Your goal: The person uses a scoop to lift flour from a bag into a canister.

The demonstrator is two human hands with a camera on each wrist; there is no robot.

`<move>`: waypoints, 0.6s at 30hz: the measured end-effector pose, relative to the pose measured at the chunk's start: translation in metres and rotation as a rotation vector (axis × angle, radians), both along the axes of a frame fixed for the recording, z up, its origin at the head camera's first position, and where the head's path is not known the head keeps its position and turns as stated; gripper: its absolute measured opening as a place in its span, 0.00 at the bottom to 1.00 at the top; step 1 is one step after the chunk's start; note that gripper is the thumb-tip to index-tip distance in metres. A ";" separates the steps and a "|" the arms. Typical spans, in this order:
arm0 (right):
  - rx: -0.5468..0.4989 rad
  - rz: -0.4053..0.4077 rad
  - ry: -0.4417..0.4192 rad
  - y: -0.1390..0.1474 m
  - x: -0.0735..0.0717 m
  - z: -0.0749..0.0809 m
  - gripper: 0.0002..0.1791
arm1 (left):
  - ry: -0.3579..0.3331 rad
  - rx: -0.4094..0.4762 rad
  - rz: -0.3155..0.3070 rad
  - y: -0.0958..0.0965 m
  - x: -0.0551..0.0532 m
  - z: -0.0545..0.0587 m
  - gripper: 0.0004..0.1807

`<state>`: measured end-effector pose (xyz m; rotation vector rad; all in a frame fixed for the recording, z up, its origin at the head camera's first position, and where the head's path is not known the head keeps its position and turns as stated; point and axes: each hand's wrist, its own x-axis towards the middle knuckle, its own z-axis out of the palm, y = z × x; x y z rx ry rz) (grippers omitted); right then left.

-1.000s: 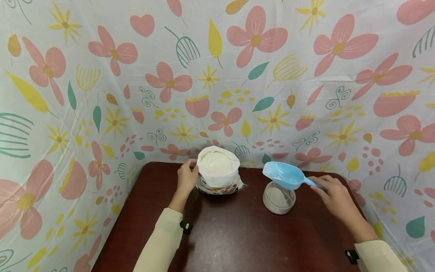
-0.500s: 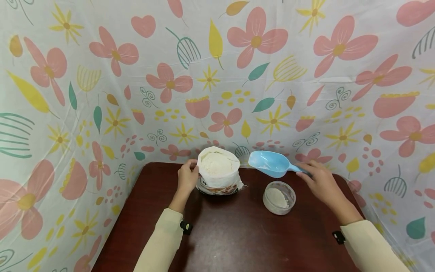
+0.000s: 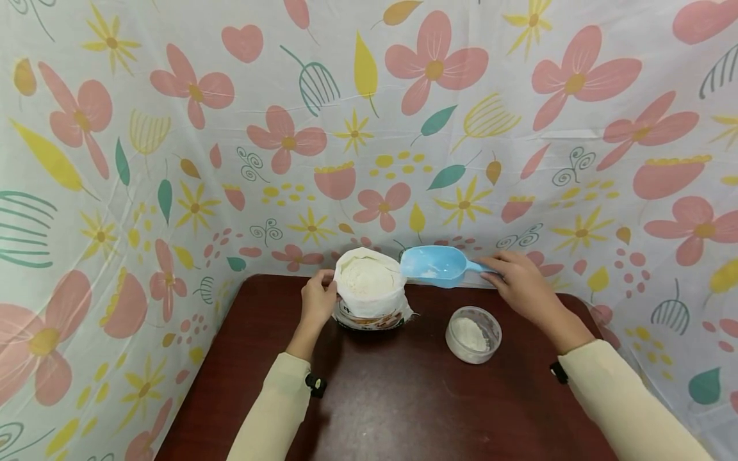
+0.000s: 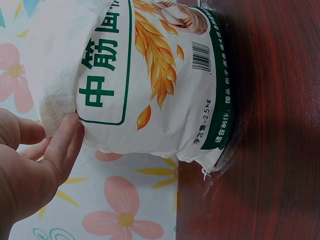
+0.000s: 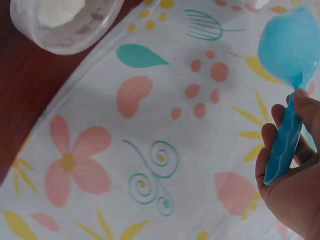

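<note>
An open flour bag with a rolled-down white rim stands at the back of the table, pale flour filling it near the top. My left hand pinches the left side of its rim; in the left wrist view the thumb and fingers meet at the folded edge of the bag. My right hand grips the handle of a light blue scoop, fingers curled round it in the right wrist view. The scoop's tip is at the bag's right rim, with a little white powder inside.
A clear round tub partly filled with flour sits on the dark red table, right of the bag and below the scoop. A flowered cloth hangs behind and along both sides.
My right hand has carried the scoop left and up, from above the tub to the bag's right rim. My left hand has stayed at the bag.
</note>
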<state>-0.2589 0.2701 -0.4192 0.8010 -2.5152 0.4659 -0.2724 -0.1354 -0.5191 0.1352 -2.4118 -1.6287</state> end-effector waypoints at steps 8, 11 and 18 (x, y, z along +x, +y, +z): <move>0.092 0.067 0.062 -0.018 -0.015 0.016 0.21 | -0.005 0.002 -0.002 0.000 0.001 -0.001 0.12; 0.139 0.096 0.099 -0.025 -0.023 0.024 0.20 | -0.008 0.001 -0.004 0.000 0.001 0.000 0.12; 0.342 0.107 0.160 -0.049 -0.034 0.046 0.21 | 0.007 0.005 -0.009 -0.001 0.000 -0.001 0.12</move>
